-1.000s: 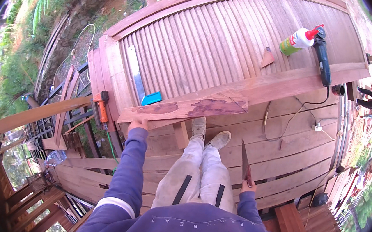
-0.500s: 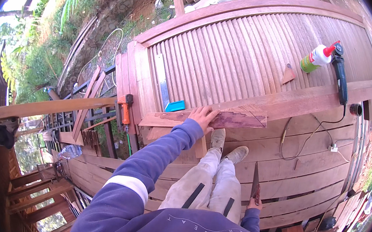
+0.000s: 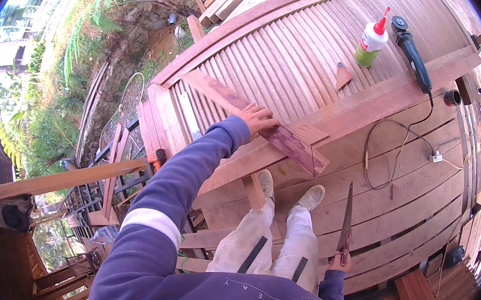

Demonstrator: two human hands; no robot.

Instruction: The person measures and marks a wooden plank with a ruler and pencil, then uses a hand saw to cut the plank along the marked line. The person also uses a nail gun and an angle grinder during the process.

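Observation:
My left hand (image 3: 257,121) grips a reddish-brown wooden board (image 3: 214,91) from above, fingers over its far edge. The board slants across the near rail of a slatted wooden panel (image 3: 287,43). Its far end rests over the slats, and its near end, cut at an angle, juts past the rail above the deck. Partly covered by the board, the metal blade of a square (image 3: 189,115) shows on the panel; its handle is hidden. Low at my right side, my right hand (image 3: 341,262) is closed on the handle of a handsaw (image 3: 346,220), blade pointing up and away.
A glue bottle (image 3: 370,46) with a red nozzle and a corded angle grinder (image 3: 411,55) lie toward the panel's right end, near a triangular offcut (image 3: 343,76). The cord (image 3: 391,174) loops on the plank deck (image 3: 415,218). An orange drill (image 3: 158,160) sits left.
The board has swung from lying along the rail to a slant, its left end moving away from me over the slats and the square. The saw has risen slightly and moved right.

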